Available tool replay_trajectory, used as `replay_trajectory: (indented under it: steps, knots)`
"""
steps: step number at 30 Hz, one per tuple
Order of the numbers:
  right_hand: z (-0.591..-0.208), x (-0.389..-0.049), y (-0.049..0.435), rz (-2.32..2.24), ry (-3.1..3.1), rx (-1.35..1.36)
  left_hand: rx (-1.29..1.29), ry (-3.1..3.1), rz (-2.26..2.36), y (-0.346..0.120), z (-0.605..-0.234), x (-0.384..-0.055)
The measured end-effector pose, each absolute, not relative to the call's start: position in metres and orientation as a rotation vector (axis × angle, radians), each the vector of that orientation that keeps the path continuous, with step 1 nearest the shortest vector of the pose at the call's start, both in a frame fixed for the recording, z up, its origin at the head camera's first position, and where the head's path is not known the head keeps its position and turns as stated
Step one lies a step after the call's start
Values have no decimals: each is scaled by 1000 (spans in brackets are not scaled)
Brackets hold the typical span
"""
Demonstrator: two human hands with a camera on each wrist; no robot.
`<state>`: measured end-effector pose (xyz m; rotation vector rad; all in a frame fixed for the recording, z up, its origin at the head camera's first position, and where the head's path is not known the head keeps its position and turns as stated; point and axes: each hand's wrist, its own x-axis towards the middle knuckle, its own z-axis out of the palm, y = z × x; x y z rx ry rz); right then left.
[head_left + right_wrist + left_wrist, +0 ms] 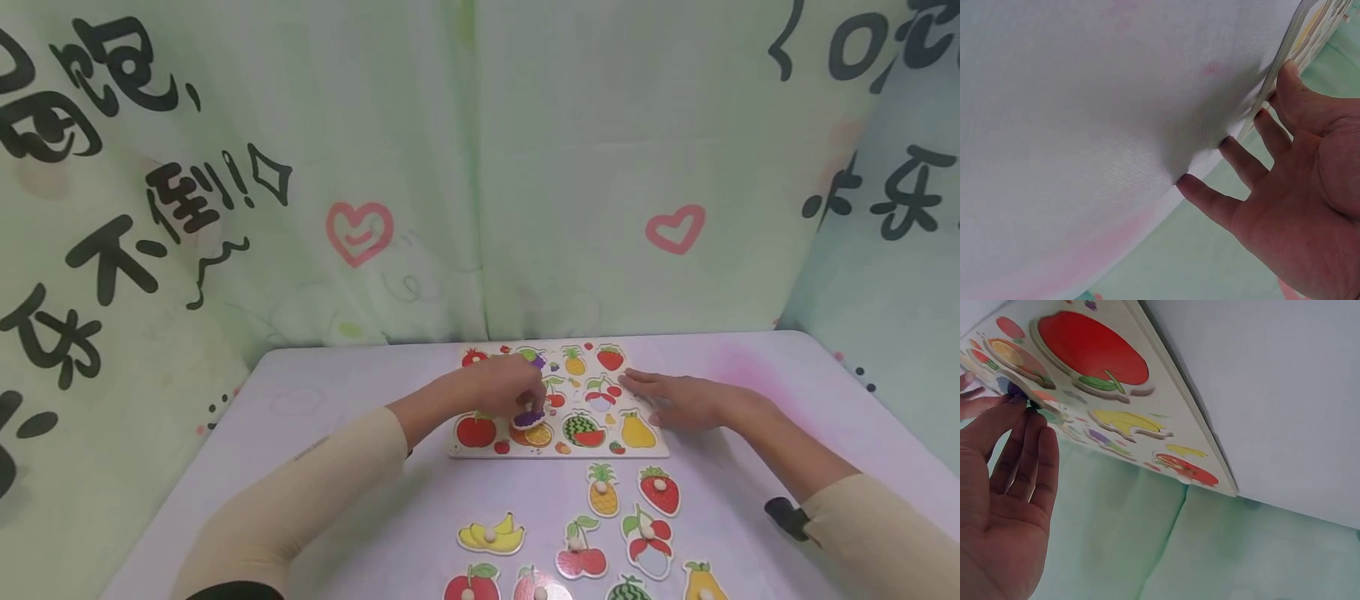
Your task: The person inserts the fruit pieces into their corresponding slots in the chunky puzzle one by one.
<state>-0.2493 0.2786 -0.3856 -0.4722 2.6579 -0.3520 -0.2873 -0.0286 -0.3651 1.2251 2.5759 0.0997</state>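
My left hand (510,385) pinches a purple fruit-puzzle piece (528,419) over the lower middle of a white puzzle board (489,455), just above the printed orange (538,435). Thumb and fingertips partly cover the piece, so its exact fruit cannot be told. In the left wrist view the left hand (1013,487) hides much of the same piece, beside the red apple picture (1091,350). My right hand (686,402) rests at the board's right edge with its fingers spread. From the right wrist, that hand (1297,181) shows straight fingers, thumb by the board's edge and others on the tabletop.
Loose knobbed pieces lie in front of the board: pineapple (603,490), strawberry (659,490), bananas (491,535), cherries (581,550), a red-and-white fruit piece (647,546), apple (471,586) and others cut by the frame. A green curtain (525,167) hangs behind the table (352,375).
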Motion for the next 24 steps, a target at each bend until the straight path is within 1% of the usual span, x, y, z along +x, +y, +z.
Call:
replay_trajectory:
  steps: [16,24]
  knots:
    - [-389,-251,281,-352,2659,-458,1110,2665,107,-18,-373,-337]
    - [-390,-250,281,-360,2661,-439,1053,2749,54,-10,-370,-353]
